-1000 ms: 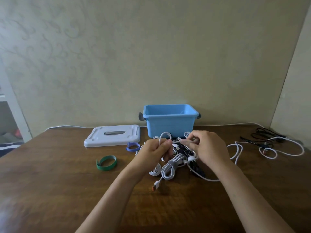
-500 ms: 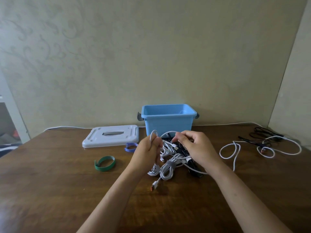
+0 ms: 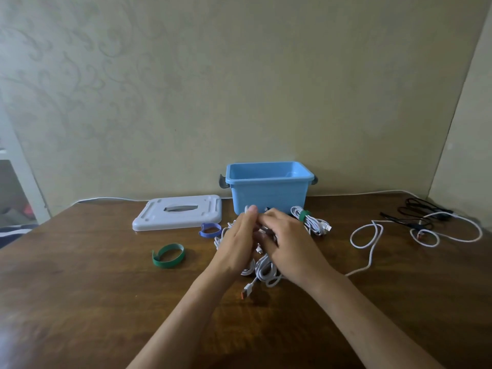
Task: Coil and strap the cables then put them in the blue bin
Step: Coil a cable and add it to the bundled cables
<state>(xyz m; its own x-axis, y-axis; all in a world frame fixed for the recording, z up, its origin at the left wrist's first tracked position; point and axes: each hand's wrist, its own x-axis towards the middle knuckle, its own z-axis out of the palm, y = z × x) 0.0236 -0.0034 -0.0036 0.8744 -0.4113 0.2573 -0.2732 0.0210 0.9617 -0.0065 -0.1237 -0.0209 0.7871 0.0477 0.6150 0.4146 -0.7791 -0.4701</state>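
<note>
Both my hands meet over a pile of white cables (image 3: 266, 270) in front of the blue bin (image 3: 269, 193). My left hand (image 3: 238, 243) holds a loop of the white cable, which peeks out at its fingertips. My right hand (image 3: 288, 249) grips the same cable right beside it. That cable's loose tail (image 3: 368, 251) runs out from under my right forearm and loops to the right. An orange-tipped plug (image 3: 246, 291) sticks out of the pile toward me. A coiled white cable bound with a green strap (image 3: 310, 222) lies right of my hands.
The bin's white lid (image 3: 178, 213) lies flat to its left. A green strap (image 3: 168, 255) and a blue strap (image 3: 210, 230) lie curled on the wooden table (image 3: 80, 288). Black cables (image 3: 420, 209) and another loose white cable (image 3: 452, 235) lie at the far right.
My right hand has moved left against my left hand, and both sit lower over the pile. The green-strapped coil now shows to the right of my hands.
</note>
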